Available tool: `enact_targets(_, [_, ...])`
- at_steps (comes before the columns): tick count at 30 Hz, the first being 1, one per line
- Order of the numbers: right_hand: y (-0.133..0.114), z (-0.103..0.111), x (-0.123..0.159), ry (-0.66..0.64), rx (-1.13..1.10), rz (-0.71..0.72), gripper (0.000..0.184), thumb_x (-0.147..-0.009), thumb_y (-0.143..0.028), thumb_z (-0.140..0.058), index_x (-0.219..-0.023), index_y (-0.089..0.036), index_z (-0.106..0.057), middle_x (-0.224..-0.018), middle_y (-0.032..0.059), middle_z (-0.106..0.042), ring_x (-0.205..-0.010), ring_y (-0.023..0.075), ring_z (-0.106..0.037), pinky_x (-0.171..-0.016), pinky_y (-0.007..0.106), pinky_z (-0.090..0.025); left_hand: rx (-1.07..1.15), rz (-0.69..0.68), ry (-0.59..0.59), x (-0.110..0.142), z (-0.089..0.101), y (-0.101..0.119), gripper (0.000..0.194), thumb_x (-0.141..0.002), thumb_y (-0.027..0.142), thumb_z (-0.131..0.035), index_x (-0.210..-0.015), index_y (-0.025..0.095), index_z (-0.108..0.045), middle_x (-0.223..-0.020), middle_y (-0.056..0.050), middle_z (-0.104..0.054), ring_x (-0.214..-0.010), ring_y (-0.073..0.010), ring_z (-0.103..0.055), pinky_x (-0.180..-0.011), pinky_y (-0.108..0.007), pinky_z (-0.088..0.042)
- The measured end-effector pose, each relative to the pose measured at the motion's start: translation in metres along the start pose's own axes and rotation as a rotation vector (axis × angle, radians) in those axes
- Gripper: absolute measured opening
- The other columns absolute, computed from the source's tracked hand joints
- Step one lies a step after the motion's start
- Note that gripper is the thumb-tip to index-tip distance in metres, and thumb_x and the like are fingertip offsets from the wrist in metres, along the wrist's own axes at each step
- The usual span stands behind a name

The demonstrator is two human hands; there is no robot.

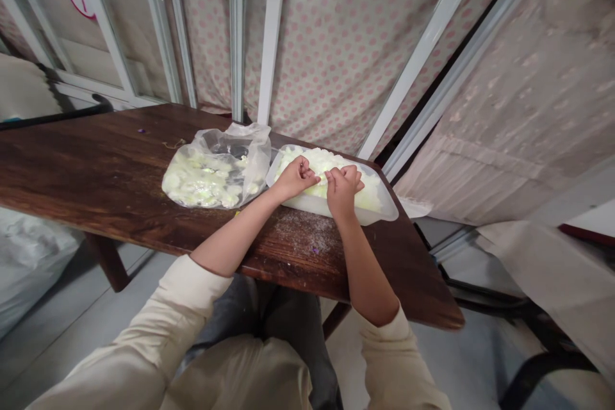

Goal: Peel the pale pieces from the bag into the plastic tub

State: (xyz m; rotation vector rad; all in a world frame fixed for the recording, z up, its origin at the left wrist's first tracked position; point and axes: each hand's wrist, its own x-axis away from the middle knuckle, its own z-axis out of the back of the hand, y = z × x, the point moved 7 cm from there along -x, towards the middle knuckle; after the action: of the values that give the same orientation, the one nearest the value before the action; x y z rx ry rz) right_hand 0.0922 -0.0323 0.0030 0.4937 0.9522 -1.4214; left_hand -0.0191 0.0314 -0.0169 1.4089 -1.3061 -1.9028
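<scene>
Well, nearest me are the 2 rolled cream cloth sleeves (192, 288), creased softly at the elbows. Past them, fine whitish grains (302, 230) speckle the glossy dark-brown wooden table (120, 154), just before the shallow, round-cornered tub of translucent white plastic (307, 204). Over it the left hand (294, 178) and the right hand (343, 187) nearly meet, thumbs and fingers curled in close; whether either has hold of a piece, I can't tell. The fluffy, pale green-white pieces (369, 195) lie heaped in the tub, high on its far side, so a careless nudge could send some over the rim. It also sits near the table's right end; a hard forearm bump might push it off. To its left slumps the crinkled clear plastic bag (259, 147), its loose mouth liable to spill similar clumps if snagged. Behind hangs the pink-dotted pale fabric curtain (336, 57).
</scene>
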Motion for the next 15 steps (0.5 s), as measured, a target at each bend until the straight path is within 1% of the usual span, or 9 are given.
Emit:
enact_targets(3, [-0.003,-0.001,0.0,-0.027,-0.05,0.061,0.036,-0.087,-0.041,-0.034,-0.067,-0.019,-0.053,-0.086,0.0041,-0.038,-0.084,0.0185,-0.035,-0.074,0.032,-0.025,-0.07,-0.019,0.021,0.001,0.001,0.004,0.025,-0.063,0.016,-0.061,-0.074,0.017,-0.038,-0.059,0.007,-0.039,-0.054,-0.0046,-0.038,-0.055,-0.019,-0.031])
enact_targets(5, [-0.004,-0.002,0.0,-0.036,-0.071,0.081,0.036,-0.087,-0.041,-0.034,-0.067,-0.019,-0.053,-0.086,0.0041,-0.039,-0.085,0.0184,-0.035,-0.075,0.032,-0.025,-0.137,-0.057,-0.01,0.002,-0.001,0.009,0.019,-0.064,0.015,-0.058,-0.08,0.016,-0.047,-0.06,0.006,-0.041,-0.054,-0.0052,-0.037,-0.054,-0.02,-0.03])
enact_targets(7, [-0.003,-0.002,-0.001,-0.041,-0.081,0.069,0.036,-0.087,-0.041,-0.033,-0.067,-0.019,-0.053,-0.086,0.0042,-0.04,-0.085,0.0185,-0.036,-0.075,0.032,-0.025,-0.196,-0.084,-0.057,0.004,-0.004,0.013,0.018,-0.066,0.015,-0.054,-0.084,0.016,-0.055,-0.061,0.004,-0.044,-0.053,-0.0059,-0.037,-0.053,-0.021,-0.029])
enact_targets(9, [-0.001,-0.003,-0.002,-0.05,-0.084,0.042,0.035,-0.087,-0.04,-0.033,-0.068,-0.019,-0.053,-0.087,0.0043,-0.042,-0.086,0.0188,-0.036,-0.076,0.033,-0.025,-0.232,-0.063,-0.072,0.004,-0.005,0.013,0.015,-0.068,0.018,-0.054,-0.081,0.015,-0.059,-0.062,0.003,-0.049,-0.054,-0.0065,-0.038,-0.052,-0.021,-0.03])
enact_targets(12, [0.009,-0.004,-0.004,-0.039,-0.107,-0.053,0.035,-0.088,-0.039,-0.031,-0.071,-0.019,-0.053,-0.087,0.0042,-0.045,-0.087,0.0191,-0.038,-0.077,0.034,-0.025,-0.227,0.002,-0.032,0.004,-0.001,0.009,0.014,-0.067,0.024,-0.057,-0.075,0.013,-0.062,-0.064,0.0,-0.056,-0.056,-0.0078,-0.043,-0.054,-0.022,-0.033])
enact_targets(15, [0.027,-0.004,-0.004,0.013,-0.149,-0.234,0.034,-0.087,-0.041,-0.032,-0.071,-0.019,-0.052,-0.083,0.0038,-0.046,-0.084,0.0188,-0.04,-0.076,0.034,-0.026,-0.197,0.004,0.01,0.003,0.003,0.009,0.017,-0.069,0.028,-0.057,-0.075,0.013,-0.063,-0.069,-0.002,-0.061,-0.06,-0.0093,-0.048,-0.058,-0.024,-0.036])
